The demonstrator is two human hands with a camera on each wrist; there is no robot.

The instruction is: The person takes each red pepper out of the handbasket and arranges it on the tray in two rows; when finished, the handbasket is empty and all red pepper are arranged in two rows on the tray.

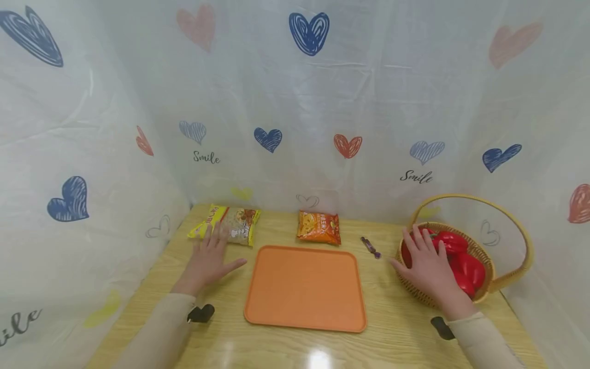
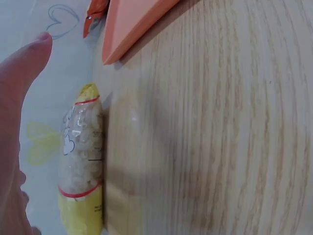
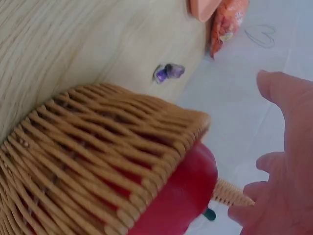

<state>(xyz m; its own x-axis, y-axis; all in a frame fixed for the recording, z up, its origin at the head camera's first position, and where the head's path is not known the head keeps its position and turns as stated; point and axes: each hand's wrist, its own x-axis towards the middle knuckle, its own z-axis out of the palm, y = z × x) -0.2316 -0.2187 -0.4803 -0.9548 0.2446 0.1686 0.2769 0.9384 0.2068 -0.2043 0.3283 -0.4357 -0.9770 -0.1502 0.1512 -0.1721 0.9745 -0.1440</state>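
My left hand [image 1: 209, 259] has its fingers spread and holds nothing, overlapping the lower edge of a yellow and clear snack bag [image 1: 237, 225] in the head view. In the left wrist view that bag [image 2: 83, 161] lies on the table with pale pieces showing through its clear part. With fingers extended, my right hand [image 1: 428, 264] is over the left rim of a wicker basket [image 1: 490, 256]. Several red bell peppers [image 1: 470, 269] fill the basket; one pepper [image 3: 190, 191] shows a green stem in the right wrist view. The right hand grips nothing.
An orange tray [image 1: 305, 289] lies mid-table between the hands. Behind it is an orange snack packet [image 1: 319, 227], with a small purple-wrapped candy [image 1: 371, 247] to the right. The basket's tall handle [image 1: 525, 241] arches up. A heart-patterned sheet [image 1: 304, 102] hangs behind and beside the table.
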